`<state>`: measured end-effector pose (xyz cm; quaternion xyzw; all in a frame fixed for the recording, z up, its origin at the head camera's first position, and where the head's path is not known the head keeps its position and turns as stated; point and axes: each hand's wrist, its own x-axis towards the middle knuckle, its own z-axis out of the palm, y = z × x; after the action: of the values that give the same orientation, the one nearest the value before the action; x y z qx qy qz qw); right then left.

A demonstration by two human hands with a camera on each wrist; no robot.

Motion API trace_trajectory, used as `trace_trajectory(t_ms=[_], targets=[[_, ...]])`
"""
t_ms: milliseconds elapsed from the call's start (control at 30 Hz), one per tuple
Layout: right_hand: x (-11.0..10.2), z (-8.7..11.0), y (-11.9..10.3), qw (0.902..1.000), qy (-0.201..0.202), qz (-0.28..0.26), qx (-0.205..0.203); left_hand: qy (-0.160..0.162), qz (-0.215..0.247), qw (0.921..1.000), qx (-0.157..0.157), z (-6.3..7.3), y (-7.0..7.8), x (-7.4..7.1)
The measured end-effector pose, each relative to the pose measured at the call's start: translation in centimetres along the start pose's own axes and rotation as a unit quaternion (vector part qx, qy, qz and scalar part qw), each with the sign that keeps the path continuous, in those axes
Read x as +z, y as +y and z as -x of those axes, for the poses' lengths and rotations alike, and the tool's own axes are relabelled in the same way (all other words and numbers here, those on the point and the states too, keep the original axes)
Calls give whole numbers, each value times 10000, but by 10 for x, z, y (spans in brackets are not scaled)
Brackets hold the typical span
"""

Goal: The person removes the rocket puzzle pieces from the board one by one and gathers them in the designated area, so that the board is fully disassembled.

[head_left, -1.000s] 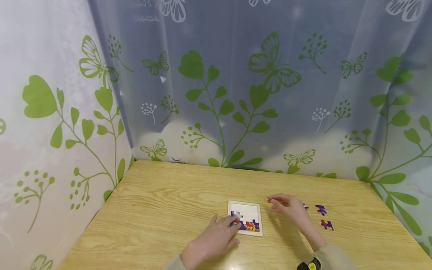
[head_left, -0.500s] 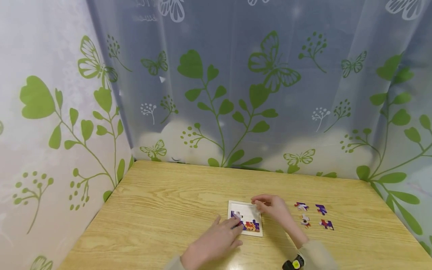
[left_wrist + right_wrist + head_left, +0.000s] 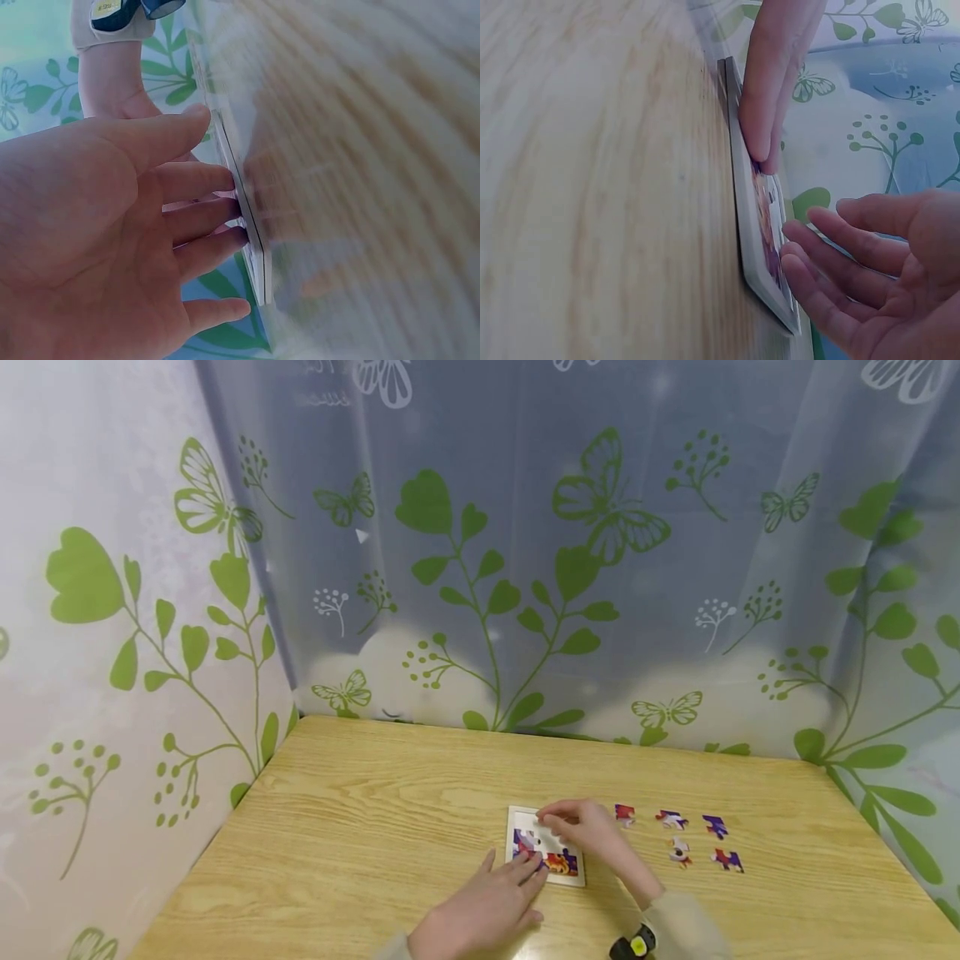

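A small square puzzle tray [image 3: 582,875] with a pale frame lies on the wooden table. Several printed puzzle pieces [image 3: 558,862] fill its lower row, and a whitish one [image 3: 527,841] sits above them at the left. My left hand [image 3: 491,902] reaches in from the near side, its straight fingertips resting on the lower-left pieces. In the left wrist view, the fingers [image 3: 206,221] meet the tray edge. My right hand [image 3: 588,831] hovers over the tray's upper right. In the right wrist view that hand [image 3: 862,262] has loosely bent fingers, thumb apart, nothing between them.
Several loose puzzle pieces lie right of the tray: a red one [image 3: 624,814], a white and purple one [image 3: 671,820], a purple one [image 3: 715,827], one with an eye [image 3: 679,852], and a red and purple one [image 3: 727,860]. A patterned curtain [image 3: 480,568] hangs behind.
My right hand has moved left from the loose pieces to over the tray, uncovering pieces it hid. The left hand has shifted slightly right and nearer, fingertips still on the puzzle.
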<state>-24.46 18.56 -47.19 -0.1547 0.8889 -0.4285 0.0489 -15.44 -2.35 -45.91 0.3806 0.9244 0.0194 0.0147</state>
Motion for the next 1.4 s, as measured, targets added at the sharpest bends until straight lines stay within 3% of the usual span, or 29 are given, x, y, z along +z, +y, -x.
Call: trace_trajectory(t_ms=[367,667,1400], targets=[[5,-1,-2,9989,-336,-12,-333,-56,37,10000,-46,-3,1,2],[6,1,-5,9985,-425,-106,-315,-59,66,9999,-92,-2,2,0],[6,-1,-8,9992,-255,-114,-276,-31,132,9999,-93,-1,0,0]])
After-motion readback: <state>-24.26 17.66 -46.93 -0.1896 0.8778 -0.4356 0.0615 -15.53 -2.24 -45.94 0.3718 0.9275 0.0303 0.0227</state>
